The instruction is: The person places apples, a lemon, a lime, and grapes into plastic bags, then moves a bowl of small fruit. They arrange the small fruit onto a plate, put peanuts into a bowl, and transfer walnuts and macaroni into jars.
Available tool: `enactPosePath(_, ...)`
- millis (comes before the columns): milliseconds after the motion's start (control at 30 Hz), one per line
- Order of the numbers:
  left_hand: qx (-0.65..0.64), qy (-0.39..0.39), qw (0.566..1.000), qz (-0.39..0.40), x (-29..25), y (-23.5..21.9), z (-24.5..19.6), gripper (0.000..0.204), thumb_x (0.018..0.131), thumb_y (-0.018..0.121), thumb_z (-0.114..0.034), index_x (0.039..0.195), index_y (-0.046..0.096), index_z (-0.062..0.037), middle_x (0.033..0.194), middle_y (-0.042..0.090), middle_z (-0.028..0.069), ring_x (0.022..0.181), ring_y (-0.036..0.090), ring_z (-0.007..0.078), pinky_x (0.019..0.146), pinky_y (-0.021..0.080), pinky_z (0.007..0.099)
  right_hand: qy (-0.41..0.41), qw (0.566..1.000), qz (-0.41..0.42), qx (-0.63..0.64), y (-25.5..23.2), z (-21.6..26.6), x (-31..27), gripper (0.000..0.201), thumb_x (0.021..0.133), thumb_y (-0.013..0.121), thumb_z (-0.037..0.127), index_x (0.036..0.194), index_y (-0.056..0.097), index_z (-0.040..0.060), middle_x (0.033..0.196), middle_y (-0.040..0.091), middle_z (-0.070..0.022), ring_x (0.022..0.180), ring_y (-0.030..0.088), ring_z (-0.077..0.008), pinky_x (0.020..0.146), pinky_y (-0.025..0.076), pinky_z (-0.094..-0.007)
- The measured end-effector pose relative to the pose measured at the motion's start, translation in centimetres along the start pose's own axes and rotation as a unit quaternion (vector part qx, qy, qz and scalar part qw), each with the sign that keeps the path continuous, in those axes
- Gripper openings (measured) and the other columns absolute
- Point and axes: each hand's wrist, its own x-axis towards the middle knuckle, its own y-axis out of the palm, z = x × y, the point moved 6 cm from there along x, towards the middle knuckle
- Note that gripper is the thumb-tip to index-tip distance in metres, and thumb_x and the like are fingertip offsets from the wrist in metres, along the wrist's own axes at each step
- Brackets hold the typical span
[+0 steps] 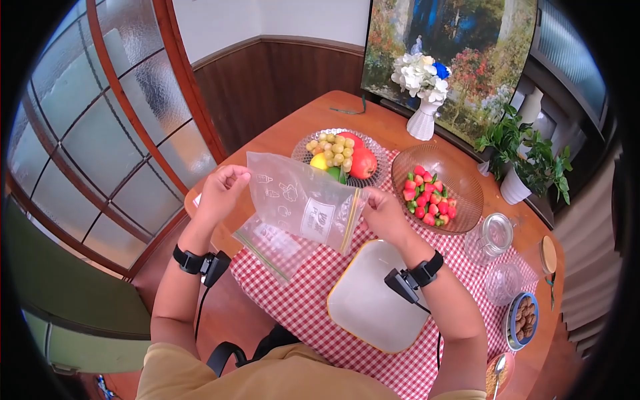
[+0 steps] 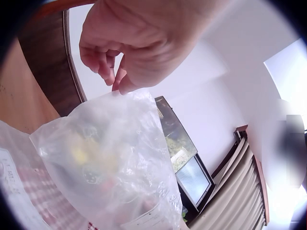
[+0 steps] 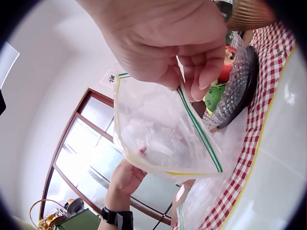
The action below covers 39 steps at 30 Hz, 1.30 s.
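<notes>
A clear zip bag (image 1: pixel 300 193) with white printed drawings and a label hangs between my two hands over the table. My left hand (image 1: pixel 223 190) pinches a corner at the bag's bottom end, thumb against fingers. At the zip end, my right hand (image 1: pixel 387 217) pinches the edge beside the green and yellow strips; in the right wrist view the bag's mouth (image 3: pixel 168 124) gapes apart. A second zip bag (image 1: pixel 277 250) lies flat on the checked cloth beneath. Close to my right forearm sits a white tray (image 1: pixel 373 300) with a yellow rim.
Behind the bag stands a glass fruit plate (image 1: pixel 307 143) with grapes and apples. A ribbed bowl (image 1: pixel 460 173) of strawberries (image 1: pixel 430 197) is right of it. Further right are a glass jar (image 1: pixel 495 235), a glass bowl (image 1: pixel 503 283) and a dish of walnuts (image 1: pixel 525 319).
</notes>
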Motion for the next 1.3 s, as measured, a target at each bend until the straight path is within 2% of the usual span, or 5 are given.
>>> enactPosePath(367, 0.056, 0.064, 0.987, -0.136, -2.2, 0.0, -3.9, 0.016, 0.088, 0.067, -0.014, 0.099, 0.061, -0.0035, 0.081, 0.056, -0.0041, 0.068, 0.047, 0.0022, 0.061, 0.041, 0.0199, 0.122, 0.992, -0.007, 0.038, 0.4, -0.3, -1.5, 0.018, 0.094, 0.059, 0.02, 0.083, 0.06, 0.0058, 0.065, 0.057, 0.0011, 0.05, 0.053, -0.0062, 0.043, 0.042, -0.0207)
enactPosePath(567, 0.217, 0.25, 0.943, -0.041, -9.6, 5.7, -11.7, 0.029, 0.071, 0.078, -0.019, 0.083, 0.054, -0.0065, 0.07, 0.054, 0.0044, 0.058, 0.054, 0.0178, 0.054, 0.043, 0.0283, -0.016, 0.998, -0.049, 0.035, 2.6, 0.8, -0.9, 0.02, 0.092, 0.06, 0.019, 0.082, 0.058, 0.0029, 0.059, 0.052, 0.0014, 0.049, 0.047, -0.0063, 0.046, 0.04, -0.0239)
enactPosePath(900, 0.288, 0.176, 0.933, -0.124, -9.9, 5.6, -8.1, 0.016, 0.073, 0.07, -0.01, 0.067, 0.055, -0.0074, 0.056, 0.055, 0.0046, 0.05, 0.056, 0.0236, 0.055, 0.044, 0.0352, -0.173, 0.955, -0.13, -0.204, 2.1, 5.5, -2.7, 0.011, 0.088, 0.062, 0.013, 0.086, 0.06, 0.0023, 0.061, 0.056, -0.0107, 0.051, 0.052, -0.0147, 0.05, 0.041, -0.0296)
enactPosePath(967, 0.279, 0.148, 0.939, -0.138, -9.7, 5.0, -7.8, 0.016, 0.072, 0.07, -0.009, 0.066, 0.055, -0.0075, 0.056, 0.055, 0.0046, 0.052, 0.057, 0.0234, 0.053, 0.042, 0.0344, -0.157, 0.963, -0.115, -0.186, 2.3, 5.9, -2.8, 0.011, 0.086, 0.06, 0.014, 0.084, 0.058, 0.0036, 0.07, 0.061, -0.0182, 0.067, 0.062, -0.0375, 0.058, 0.047, -0.0454)
enactPosePath(1300, 0.302, 0.197, 0.901, -0.241, -11.4, 1.2, -10.0, 0.015, 0.074, 0.068, -0.007, 0.066, 0.055, -0.0074, 0.057, 0.053, 0.0032, 0.05, 0.049, 0.0218, 0.052, 0.037, 0.0332, -0.207, 0.919, -0.148, -0.302, 3.8, 7.1, -2.6, 0.01, 0.085, 0.061, 0.013, 0.085, 0.057, 0.0043, 0.07, 0.062, -0.0155, 0.066, 0.063, -0.035, 0.057, 0.049, -0.0431)
